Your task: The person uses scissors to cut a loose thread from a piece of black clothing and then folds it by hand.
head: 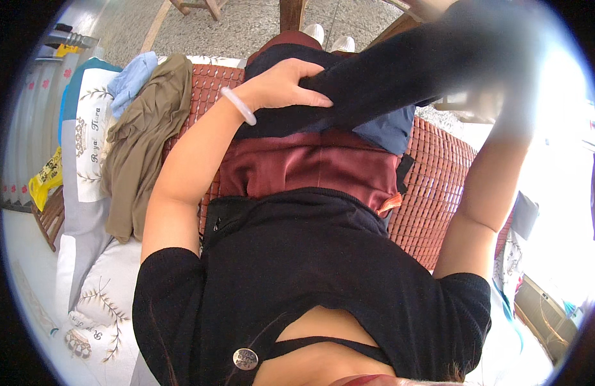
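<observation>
A long black garment (374,77) lies across my lap and stretches up to the right. My left hand (287,87), with a pale bangle on the wrist, grips it, thumb and forefinger spread over the cloth. Its other fingers are hidden. My right forearm (500,159) reaches to the garment's raised far end, where cloth, blur and glare hide my right hand. Under the black cloth, a navy blue cloth (391,128) shows near my right thigh. Dark red satiny clothing (307,164) covers my lap.
I sit on a red-brown tile mat (437,193). An olive garment (143,140) and a light blue cloth (133,82) lie to my left on printed fabric (92,140). A yellow plastic bag (46,181) is farther left. Wooden furniture legs (292,17) stand ahead, near white shoes (343,44).
</observation>
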`<state>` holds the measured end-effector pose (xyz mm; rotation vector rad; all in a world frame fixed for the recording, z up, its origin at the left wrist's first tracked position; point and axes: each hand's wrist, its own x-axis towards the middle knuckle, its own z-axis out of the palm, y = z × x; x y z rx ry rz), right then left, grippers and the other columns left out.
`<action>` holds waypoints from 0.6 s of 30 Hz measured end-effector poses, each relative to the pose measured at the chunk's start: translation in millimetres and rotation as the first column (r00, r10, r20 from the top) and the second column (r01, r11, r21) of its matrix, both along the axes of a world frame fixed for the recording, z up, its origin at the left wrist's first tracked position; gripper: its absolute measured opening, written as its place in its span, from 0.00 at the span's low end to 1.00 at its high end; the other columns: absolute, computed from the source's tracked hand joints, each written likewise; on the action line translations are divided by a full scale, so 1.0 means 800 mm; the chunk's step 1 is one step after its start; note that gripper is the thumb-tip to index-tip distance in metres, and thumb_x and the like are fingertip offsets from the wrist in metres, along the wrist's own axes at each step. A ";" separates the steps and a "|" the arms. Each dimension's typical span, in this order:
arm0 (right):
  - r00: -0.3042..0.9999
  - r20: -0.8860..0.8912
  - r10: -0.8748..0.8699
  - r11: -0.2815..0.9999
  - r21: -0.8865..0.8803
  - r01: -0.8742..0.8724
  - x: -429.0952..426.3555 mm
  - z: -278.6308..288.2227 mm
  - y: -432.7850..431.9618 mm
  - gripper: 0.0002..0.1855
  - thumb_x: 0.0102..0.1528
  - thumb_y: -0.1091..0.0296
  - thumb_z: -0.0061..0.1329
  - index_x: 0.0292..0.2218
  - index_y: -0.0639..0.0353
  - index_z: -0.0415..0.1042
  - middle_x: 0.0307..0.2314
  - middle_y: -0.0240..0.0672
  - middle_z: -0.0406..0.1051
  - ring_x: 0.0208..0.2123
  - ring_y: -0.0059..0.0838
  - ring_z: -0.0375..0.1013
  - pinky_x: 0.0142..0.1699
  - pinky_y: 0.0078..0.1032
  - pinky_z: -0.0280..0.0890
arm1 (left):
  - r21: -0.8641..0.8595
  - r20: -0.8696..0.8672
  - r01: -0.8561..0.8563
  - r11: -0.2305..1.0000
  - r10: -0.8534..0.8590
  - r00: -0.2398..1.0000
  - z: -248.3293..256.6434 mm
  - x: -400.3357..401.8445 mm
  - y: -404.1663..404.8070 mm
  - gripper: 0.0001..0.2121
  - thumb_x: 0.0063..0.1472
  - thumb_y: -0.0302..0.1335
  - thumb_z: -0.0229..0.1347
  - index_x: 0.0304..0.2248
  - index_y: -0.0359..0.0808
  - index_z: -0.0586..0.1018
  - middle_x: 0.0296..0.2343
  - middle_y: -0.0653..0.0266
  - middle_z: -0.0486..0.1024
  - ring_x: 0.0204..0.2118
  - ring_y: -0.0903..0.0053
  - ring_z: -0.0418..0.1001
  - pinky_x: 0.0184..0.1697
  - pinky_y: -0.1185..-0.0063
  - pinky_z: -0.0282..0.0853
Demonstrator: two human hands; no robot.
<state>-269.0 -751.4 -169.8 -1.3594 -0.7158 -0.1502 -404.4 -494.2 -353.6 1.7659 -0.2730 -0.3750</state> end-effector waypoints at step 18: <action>0.985 -0.117 0.131 0.978 -0.150 -0.147 -0.015 0.033 0.012 0.11 0.56 0.68 0.49 0.37 0.65 0.75 0.28 0.29 0.74 0.31 0.16 0.70 0.38 0.16 0.64 | 0.140 0.148 0.109 0.984 -0.130 0.980 0.039 -0.086 -0.023 0.21 0.53 0.35 0.56 0.42 0.29 0.69 0.32 0.44 0.74 0.37 0.54 0.73 0.38 0.71 0.67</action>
